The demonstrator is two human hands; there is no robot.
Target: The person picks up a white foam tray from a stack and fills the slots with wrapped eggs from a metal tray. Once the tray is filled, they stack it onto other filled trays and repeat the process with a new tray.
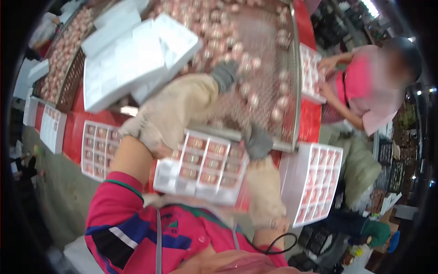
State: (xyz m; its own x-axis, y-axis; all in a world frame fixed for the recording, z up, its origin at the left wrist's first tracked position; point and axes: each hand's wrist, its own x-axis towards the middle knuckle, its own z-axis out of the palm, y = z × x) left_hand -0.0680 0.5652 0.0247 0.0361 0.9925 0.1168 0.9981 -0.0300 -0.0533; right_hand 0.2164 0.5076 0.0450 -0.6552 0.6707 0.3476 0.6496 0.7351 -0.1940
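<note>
My left hand [223,76], in a grey glove, reaches out over a bed of round pinkish fruit [214,50]; blur hides how its fingers are held. A beige sleeve cover runs along that forearm. My right hand [258,140], also grey-gloved, is at the upper right corner of a white partitioned tray [169,176] in front of me. Its fingers are smeared, and whether it holds a fruit is hidden. Round fruit fills most of the tray's cells; several cells at the lower left look white and bare.
A filled tray [305,192] stands to the right, another [91,155] to the left. White foam boxes and lids [123,68] are piled over the fruit bed. Across the right side, a co-worker [360,86] handles a tray [310,75]. A metal rim [296,68] edges the bed.
</note>
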